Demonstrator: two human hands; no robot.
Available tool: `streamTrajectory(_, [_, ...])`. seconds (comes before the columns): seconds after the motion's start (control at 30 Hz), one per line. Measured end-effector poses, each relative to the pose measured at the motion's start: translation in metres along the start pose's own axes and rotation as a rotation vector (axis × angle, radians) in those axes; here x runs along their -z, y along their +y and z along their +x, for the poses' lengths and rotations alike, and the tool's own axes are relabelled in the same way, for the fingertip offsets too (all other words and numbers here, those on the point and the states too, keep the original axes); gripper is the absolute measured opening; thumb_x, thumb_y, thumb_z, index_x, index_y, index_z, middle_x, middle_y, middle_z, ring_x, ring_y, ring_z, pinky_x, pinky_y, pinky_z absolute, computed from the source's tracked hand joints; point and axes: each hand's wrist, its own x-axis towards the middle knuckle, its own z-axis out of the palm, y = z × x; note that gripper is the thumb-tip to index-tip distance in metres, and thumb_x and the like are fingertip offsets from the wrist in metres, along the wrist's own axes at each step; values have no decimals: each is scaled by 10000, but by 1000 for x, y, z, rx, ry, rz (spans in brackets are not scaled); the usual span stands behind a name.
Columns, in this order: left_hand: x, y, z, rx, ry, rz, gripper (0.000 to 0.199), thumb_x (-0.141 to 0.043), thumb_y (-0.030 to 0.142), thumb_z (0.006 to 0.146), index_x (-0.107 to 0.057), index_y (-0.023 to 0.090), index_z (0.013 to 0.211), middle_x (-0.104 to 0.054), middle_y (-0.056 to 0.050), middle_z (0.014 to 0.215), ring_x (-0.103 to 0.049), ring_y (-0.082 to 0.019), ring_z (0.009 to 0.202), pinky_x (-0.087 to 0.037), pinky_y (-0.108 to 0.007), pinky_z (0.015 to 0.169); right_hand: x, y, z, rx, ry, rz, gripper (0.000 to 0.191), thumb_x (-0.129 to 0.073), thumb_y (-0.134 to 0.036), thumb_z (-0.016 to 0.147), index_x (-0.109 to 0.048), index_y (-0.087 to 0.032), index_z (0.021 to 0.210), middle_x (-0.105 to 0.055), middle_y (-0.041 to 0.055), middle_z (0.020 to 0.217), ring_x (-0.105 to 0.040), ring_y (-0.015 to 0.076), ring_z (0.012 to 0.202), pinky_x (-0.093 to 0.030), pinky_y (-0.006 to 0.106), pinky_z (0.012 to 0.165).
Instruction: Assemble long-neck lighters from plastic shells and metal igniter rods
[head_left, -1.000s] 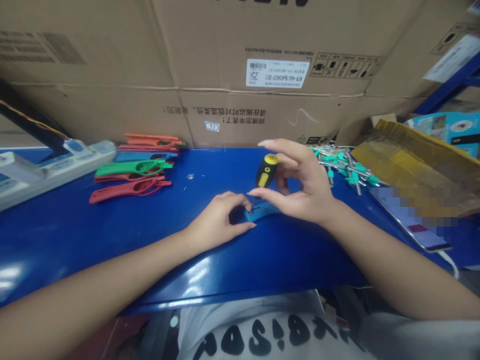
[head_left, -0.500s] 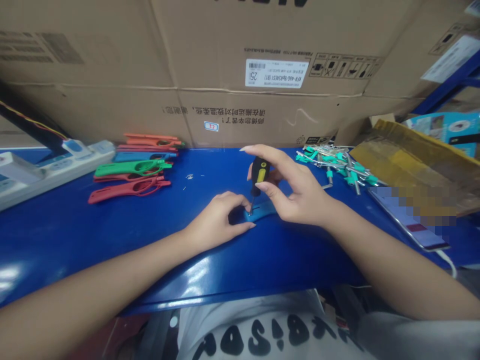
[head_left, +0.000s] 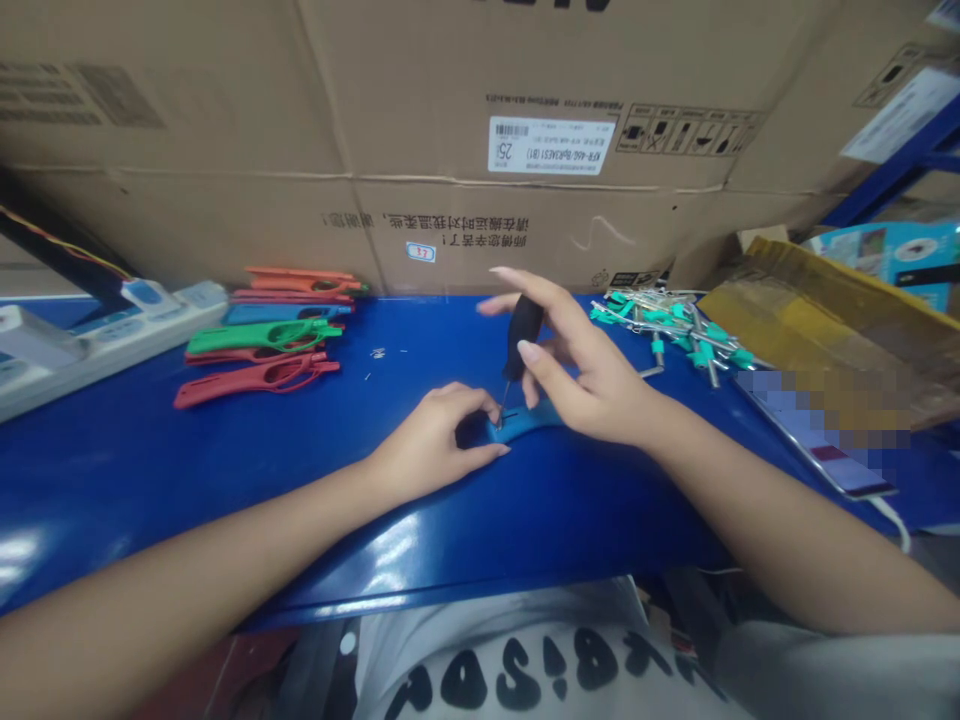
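A blue plastic lighter casing [head_left: 534, 421] lies flat on the blue table. My left hand [head_left: 435, 440] rests at its left end, thumb and forefinger closed around it. Between the thumb and fingers of my right hand [head_left: 600, 385] is a black screwdriver [head_left: 526, 330], standing nearly upright with a slight lean to the right. Its thin shaft meets the casing's left end beside my left fingertip. Whatever lies under the tip is too small to make out. My right forefinger points up past the handle, and my right palm hides the casing's far end.
Red, green, blue and orange lighter casings [head_left: 262, 340] lie at left, near a white power strip [head_left: 112, 345]. Tiny metal bits [head_left: 377, 353] lie behind my hands. Metal tubes with green parts [head_left: 694, 340] are piled at right, beside a phone [head_left: 814, 435]. A cardboard wall [head_left: 247, 200] stands behind.
The screwdriver handle has turned, so its yellow mark no longer shows, and it leans more to the right. My right fingers have shifted and spread around it. My left hand stays put.
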Motion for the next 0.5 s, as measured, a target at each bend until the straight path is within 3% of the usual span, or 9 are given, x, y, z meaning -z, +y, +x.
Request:
streamTrajectory(0.1, [-1,0,-1,-8,10,3,238,-799,289,805,-619,216,942,-710,8,983,-663,-201,963,-490,-365,929,-1,1,-2,51,81,-45,539,-606,-331,969,-413,-258,1467,-605,105,1358,-700,182,914,-610,285,666])
streamTrajectory(0.17, [-1,0,-1,-12,14,4,237,-798,281,805,-622,216,950,-712,4,989,-662,-202,964,-493,-363,925,-1,1,-2,166,156,-152,516,-690,-367,914,-500,-255,1381,-666,89,1245,-700,188,872,-609,301,688])
streamTrajectory(0.23, [-1,1,-1,-12,15,6,230,-794,284,810,-624,216,950,-713,0,988,-663,-203,960,-495,-364,919,-2,0,-2,254,175,-195,440,-653,-367,937,-530,-248,1343,-691,81,1160,-694,207,915,-610,326,734])
streamTrajectory(0.37, [0,2,0,-20,10,19,212,-788,292,817,-626,222,934,-710,4,972,-664,-204,942,-494,-363,910,-4,-5,0,115,68,-26,417,-415,-257,1032,-432,-237,1447,-632,107,1290,-661,214,1061,-608,342,776])
streamTrajectory(0.5, [0,2,0,-21,8,24,223,-791,291,813,-625,224,946,-712,2,970,-664,-208,943,-492,-371,916,-4,-1,-2,58,105,-63,436,-576,-339,977,-491,-261,1397,-640,93,1283,-674,173,811,-601,314,678])
